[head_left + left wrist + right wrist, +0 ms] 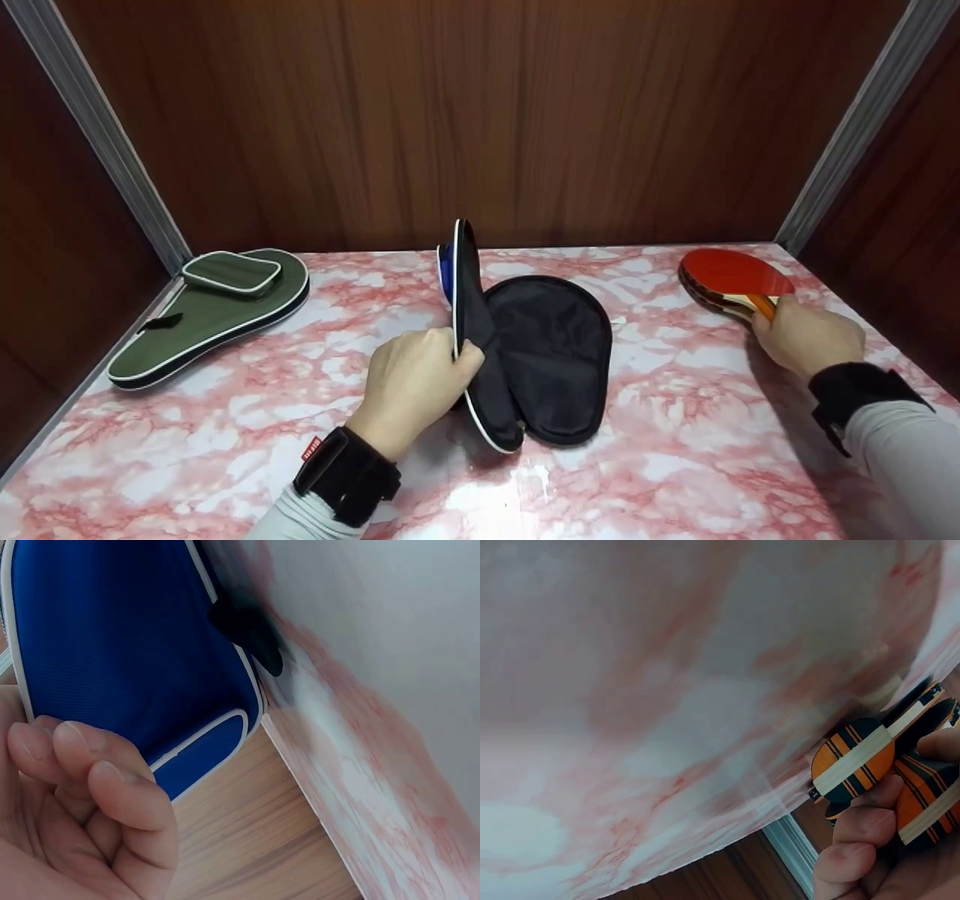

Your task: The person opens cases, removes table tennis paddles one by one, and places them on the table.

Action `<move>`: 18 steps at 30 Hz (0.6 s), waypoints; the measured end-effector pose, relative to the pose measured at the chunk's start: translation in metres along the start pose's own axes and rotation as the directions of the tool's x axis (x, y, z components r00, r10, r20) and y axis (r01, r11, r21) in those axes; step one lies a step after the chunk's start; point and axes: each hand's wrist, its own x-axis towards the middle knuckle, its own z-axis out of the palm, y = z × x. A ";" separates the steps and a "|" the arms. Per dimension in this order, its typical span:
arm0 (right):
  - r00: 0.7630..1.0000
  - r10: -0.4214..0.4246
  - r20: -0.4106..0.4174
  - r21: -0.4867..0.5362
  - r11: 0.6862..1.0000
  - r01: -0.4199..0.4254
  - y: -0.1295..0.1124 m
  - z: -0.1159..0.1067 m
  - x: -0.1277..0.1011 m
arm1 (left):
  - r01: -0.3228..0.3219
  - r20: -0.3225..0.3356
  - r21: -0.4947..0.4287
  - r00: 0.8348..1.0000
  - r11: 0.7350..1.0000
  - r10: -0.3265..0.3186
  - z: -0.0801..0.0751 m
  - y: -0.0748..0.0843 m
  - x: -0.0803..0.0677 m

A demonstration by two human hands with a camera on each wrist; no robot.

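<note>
At frame centre the left hand (pixel 416 375) pinches the raised flap of the open case (pixel 551 356), holding it upright; the case's long axis runs toward the viewer. Well apart at right, the right hand (pixel 806 335) grips the handle of the paddle (pixel 731 281), blade pointing up-left toward the case's mouth.

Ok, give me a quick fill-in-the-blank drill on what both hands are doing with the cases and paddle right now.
1. The left hand holds up one flap of the ____ case.
2. The right hand grips the paddle by its ____.
3. The paddle's upper rubber face is ____.
4. The green case lies zipped, touched by ____ hand.

Missing words: blue; handle; red; neither
</note>
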 end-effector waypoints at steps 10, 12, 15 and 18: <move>0.999 0.039 0.034 0.011 0.999 -0.039 -0.003 -0.002 -0.002 | 0.000 0.003 0.000 1.000 1.000 0.000 0.000 0.000 -0.001; 0.999 0.042 0.019 0.011 0.999 -0.042 -0.003 -0.001 -0.002 | -0.001 0.001 -0.003 1.000 1.000 0.001 0.000 0.001 -0.001; 0.999 0.037 0.001 0.012 0.999 -0.037 -0.002 0.001 -0.002 | -0.001 -0.001 -0.004 1.000 1.000 0.001 0.000 0.001 -0.001; 1.000 0.026 -0.013 0.015 1.000 -0.026 -0.002 0.002 -0.003 | -0.001 -0.003 -0.004 1.000 1.000 0.001 0.000 0.001 -0.001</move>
